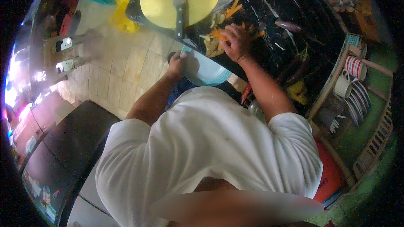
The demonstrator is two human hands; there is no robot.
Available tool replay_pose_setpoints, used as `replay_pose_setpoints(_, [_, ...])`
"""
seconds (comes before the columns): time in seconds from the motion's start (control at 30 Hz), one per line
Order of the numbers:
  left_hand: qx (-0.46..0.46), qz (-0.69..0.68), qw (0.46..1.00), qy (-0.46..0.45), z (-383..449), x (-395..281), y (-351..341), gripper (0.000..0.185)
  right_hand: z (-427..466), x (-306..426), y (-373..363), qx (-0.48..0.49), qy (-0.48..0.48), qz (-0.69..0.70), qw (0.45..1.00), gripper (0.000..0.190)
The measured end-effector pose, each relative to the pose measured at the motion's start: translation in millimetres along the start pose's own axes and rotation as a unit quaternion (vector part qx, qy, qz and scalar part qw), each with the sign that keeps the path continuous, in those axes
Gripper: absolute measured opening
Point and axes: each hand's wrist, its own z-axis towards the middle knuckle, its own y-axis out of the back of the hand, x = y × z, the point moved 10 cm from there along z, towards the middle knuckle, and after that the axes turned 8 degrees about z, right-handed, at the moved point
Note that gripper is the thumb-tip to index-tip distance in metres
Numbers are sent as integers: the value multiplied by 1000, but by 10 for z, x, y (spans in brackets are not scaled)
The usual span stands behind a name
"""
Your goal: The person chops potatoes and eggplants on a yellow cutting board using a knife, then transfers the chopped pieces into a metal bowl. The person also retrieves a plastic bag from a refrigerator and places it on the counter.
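My left hand (177,64) grips the rim of a light blue bowl (206,71), tilted just below the edge of a black marble-patterned countertop (265,56). My right hand (236,43) is over the countertop near that edge, fingers curled on orange peelings (216,34) that look like carrot. Brownish peelings (213,48) lie beside them, close above the bowl. Farther back are more orange strips (233,8). A kitchen knife (181,9) with a black riveted handle rests across a round yellow board (157,3), its handle pointing toward me.
Eggplants (288,26) lie to the right, with a yellow bag (296,91) nearer me. A rack at the right holds mugs (356,67) and plates (356,101). A dark refrigerator (79,142) stands behind my left side. Another yellow bag (124,11) is beside the counter.
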Motion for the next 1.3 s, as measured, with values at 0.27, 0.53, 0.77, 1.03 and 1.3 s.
replay_pose_setpoints(0.27, [-50,7,999,-1,-94,-63,-85,29,-318,633,-348,62,56,64,994,27])
replay_pose_setpoints(0.53, [-57,11,998,-2,-125,-76,84,27,-355,1014,-654,165,59,90,981,35])
replay_pose_setpoints(0.77, [-65,2,998,26,-137,28,176,28,-322,981,-461,162,60,228,958,33])
replay_pose_setpoints(1.03, [-38,43,998,4,-49,51,73,28,-584,188,-24,42,-204,-22,978,59])
replay_pose_setpoints(1.3, [-52,-35,998,-8,-152,24,195,28,-366,959,-708,160,-41,273,948,68])
